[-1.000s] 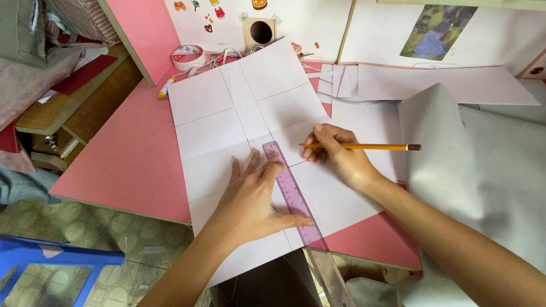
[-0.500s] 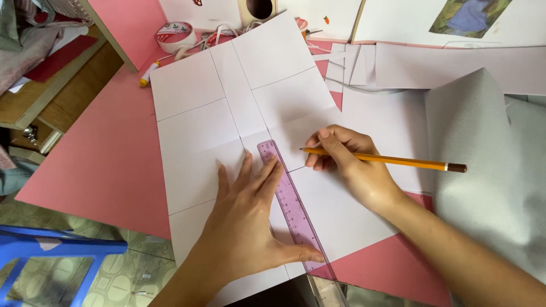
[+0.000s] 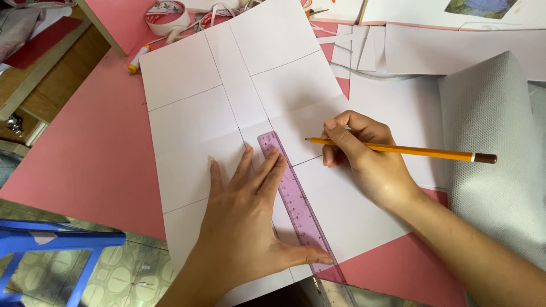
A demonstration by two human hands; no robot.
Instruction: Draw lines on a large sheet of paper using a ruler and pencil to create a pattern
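Pink desk (image 3: 96, 153) carries a white creased sheet (image 3: 187, 119), grey fabric (image 3: 495, 165) at 3 o'clock. Left hand (image 3: 244, 222) flat, fingers spread, pins a purple ruler (image 3: 296, 202). Right hand (image 3: 364, 156) clamped on a yellow pencil (image 3: 409, 150). Tape roll (image 3: 165, 14) at 11 o'clock.

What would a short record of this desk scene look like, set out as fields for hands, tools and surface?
left hand: pressed flat on the purple ruler
right hand: holds a yellow pencil, tip just right of the ruler's top end
white sheet: marked with lines, under ruler and hands
table: pink
nearby: tape roll, grey textured sheet
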